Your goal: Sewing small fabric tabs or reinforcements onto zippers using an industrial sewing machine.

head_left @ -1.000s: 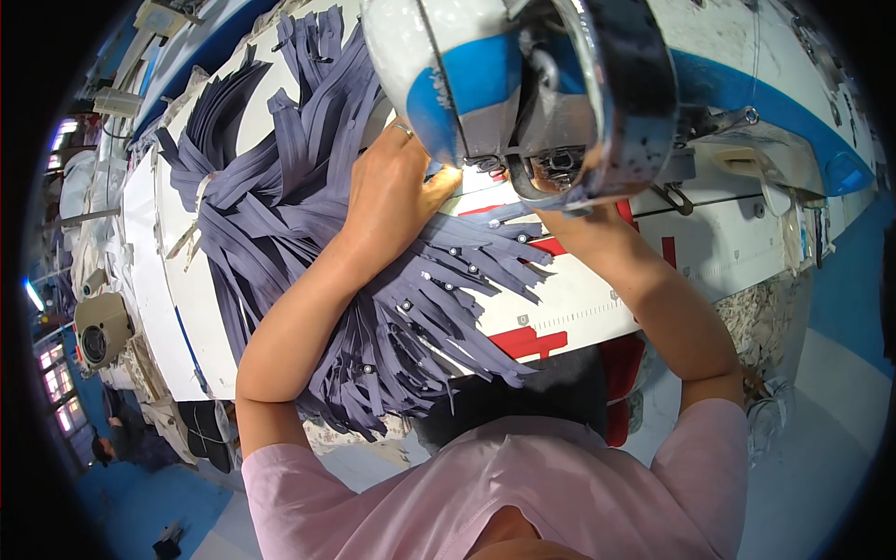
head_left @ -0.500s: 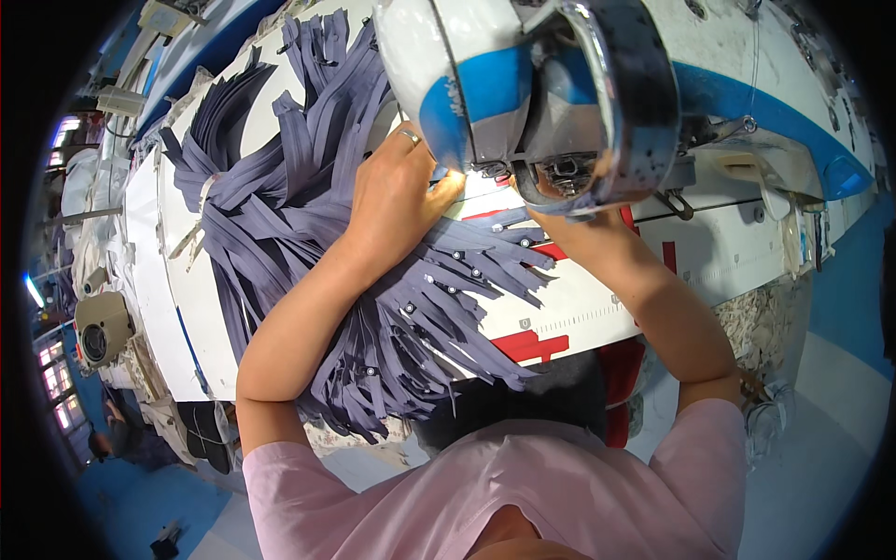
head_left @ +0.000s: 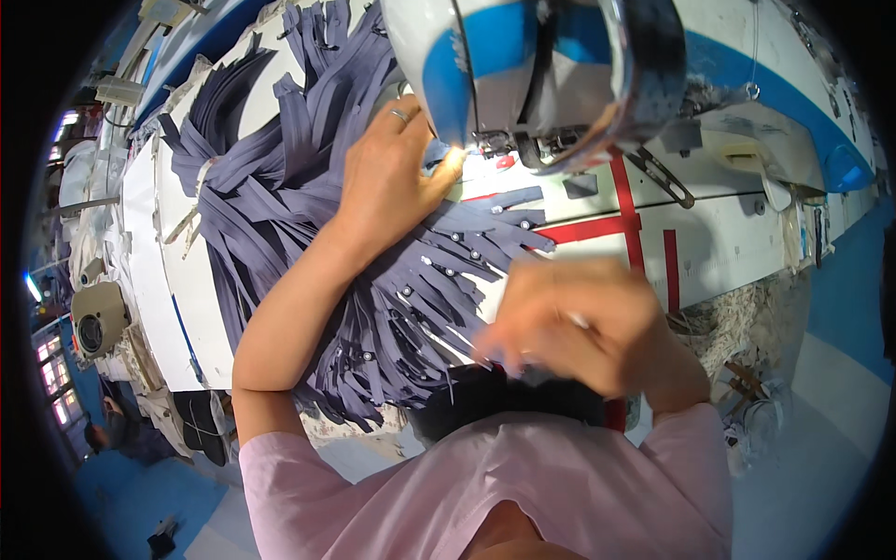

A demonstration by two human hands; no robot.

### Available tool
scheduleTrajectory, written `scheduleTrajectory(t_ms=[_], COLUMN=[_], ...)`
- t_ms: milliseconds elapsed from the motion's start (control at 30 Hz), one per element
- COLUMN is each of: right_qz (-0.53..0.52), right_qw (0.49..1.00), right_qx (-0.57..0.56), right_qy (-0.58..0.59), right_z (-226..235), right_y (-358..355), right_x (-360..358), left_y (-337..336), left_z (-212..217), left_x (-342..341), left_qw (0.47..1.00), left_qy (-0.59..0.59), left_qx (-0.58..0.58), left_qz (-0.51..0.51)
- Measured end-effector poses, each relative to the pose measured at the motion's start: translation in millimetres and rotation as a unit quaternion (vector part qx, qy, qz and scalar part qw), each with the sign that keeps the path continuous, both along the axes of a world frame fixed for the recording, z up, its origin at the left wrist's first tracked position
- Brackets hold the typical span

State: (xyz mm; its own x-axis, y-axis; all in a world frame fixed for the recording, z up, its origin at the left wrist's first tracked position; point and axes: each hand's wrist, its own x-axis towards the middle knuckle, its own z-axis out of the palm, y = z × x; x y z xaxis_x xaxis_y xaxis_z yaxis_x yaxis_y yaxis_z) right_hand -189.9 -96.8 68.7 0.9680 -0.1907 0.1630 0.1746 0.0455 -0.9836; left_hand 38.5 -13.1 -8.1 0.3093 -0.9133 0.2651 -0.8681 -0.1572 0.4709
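A grey-purple fabric strip [head_left: 439, 159] with a small metal snap lies directly under the needle area of the white-and-blue sewing machine head [head_left: 523, 75], its long axis running from the machine head down and to the left, toward the heap behind it. The left hand [head_left: 392, 182] rests flat on that strip just left of the machine head, fingers spread and pressing it to the table rather than pinching; a ring shows on one finger. This hand is clearly the nearer one to the strip. The right hand [head_left: 579, 327] is well below the machine head, close to the body and blurred, fingers curled; whether it grips anything I cannot tell. Left of the machine head, a fanned pile of grey-purple snap strips [head_left: 280, 215] spreads across the white sewing table [head_left: 719, 243], which carries red tape marks [head_left: 630, 224] below the machine head.
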Motion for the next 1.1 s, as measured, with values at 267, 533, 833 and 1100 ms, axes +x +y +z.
scheduleTrajectory(t_ms=[267, 533, 833, 1100], right_qz=[-0.242, -0.058, -0.003, 0.003], right_qw=[0.771, 0.916, 0.878, 0.897], right_qx=[0.538, 0.227, 0.391, 0.345], right_qy=[-0.239, -0.325, -0.276, -0.276], right_z=[84.5, 31.3, 41.5, 24.5], right_y=[104.8, 61.2, 68.6, 60.7], right_x=[19.3, 7.5, 0.6, -1.1], left_y=[-5.0, -9.2, 3.5, 6.1], left_z=[7.7, 27.7, 30.4, 16.8], left_x=[24.8, 39.9, 21.5, 19.0], left_qw=[0.993, 0.882, 0.977, 0.957], left_qy=[-0.011, -0.375, 0.133, 0.139], left_qx=[-0.113, -0.286, 0.051, 0.074], left_qz=[-0.015, 0.012, -0.158, -0.245])
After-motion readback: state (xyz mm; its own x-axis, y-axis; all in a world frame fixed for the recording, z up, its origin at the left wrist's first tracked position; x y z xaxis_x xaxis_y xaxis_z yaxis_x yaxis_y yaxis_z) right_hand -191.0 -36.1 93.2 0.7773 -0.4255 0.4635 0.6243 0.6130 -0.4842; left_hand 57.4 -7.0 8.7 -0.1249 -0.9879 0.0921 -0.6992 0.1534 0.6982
